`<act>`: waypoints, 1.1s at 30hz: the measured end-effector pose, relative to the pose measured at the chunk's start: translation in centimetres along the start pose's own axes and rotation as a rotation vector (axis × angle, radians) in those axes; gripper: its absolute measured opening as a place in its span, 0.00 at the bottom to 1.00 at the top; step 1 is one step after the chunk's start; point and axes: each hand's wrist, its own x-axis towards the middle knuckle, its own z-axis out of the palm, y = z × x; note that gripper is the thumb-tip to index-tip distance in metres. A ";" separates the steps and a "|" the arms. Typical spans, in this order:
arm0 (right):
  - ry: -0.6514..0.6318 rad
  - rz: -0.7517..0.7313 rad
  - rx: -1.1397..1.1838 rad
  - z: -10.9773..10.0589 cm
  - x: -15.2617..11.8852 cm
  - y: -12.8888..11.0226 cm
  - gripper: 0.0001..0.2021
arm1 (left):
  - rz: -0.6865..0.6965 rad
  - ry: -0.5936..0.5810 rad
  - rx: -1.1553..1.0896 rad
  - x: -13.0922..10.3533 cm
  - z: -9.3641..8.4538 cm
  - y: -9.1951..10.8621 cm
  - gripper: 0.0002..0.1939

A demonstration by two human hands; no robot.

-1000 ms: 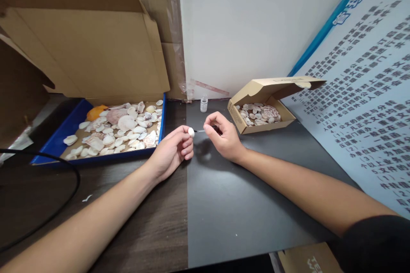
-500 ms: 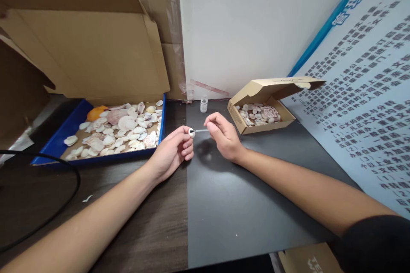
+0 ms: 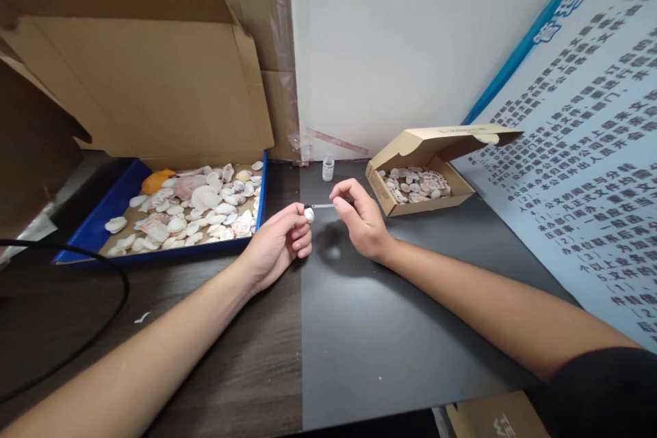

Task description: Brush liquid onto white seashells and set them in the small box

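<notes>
A small white seashell point(image 3: 309, 215) is pinched between the thumb and fingers of my left hand point(image 3: 280, 239), above the seam of the table. My right hand point(image 3: 363, 224) grips a thin, pale grey stick point(image 3: 323, 206) with a dark end, which reaches left to the shell. That dark end lies at the shell's top; whether it touches is too small to tell. Behind the hands stands a small clear glass vial point(image 3: 328, 168). To the left, a blue-edged cardboard box point(image 3: 264, 185) holds many shells point(image 3: 204, 198).
At the back right, a smaller open cardboard box point(image 3: 421, 208) holds more shells point(image 3: 410, 181). A black cable point(image 3: 126, 280) curves over the left side. A white wall panel point(image 3: 400, 48) and a printed poster point(image 3: 580, 171) bound the dark table point(image 3: 359, 349).
The hands stay nearly in place, with the stick still at the shell. The shell appears slightly turned, and the right fingers have shifted a little. The whole view has moved slightly.
</notes>
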 end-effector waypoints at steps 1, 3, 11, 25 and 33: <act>-0.014 -0.006 -0.001 0.0 0.0 0.0 0.05 | -0.001 0.004 -0.005 0.0 0.0 0.0 0.06; -0.015 -0.008 -0.042 0.0 0.0 -0.1 0.05 | -0.002 0.007 -0.013 0.0 0.0 0.0 0.06; 0.033 0.004 -0.110 0.0 0.1 0.0 0.06 | -0.004 0.000 0.004 0.1 -0.1 0.0 0.05; -0.041 -0.137 -0.293 0.1 -0.2 -0.1 0.08 | 0.030 -0.205 0.068 -0.2 -0.1 -0.1 0.02; -0.132 -0.178 -0.444 0.4 -0.9 -0.4 0.12 | 0.046 -0.192 0.073 -0.2 -0.1 -0.1 0.02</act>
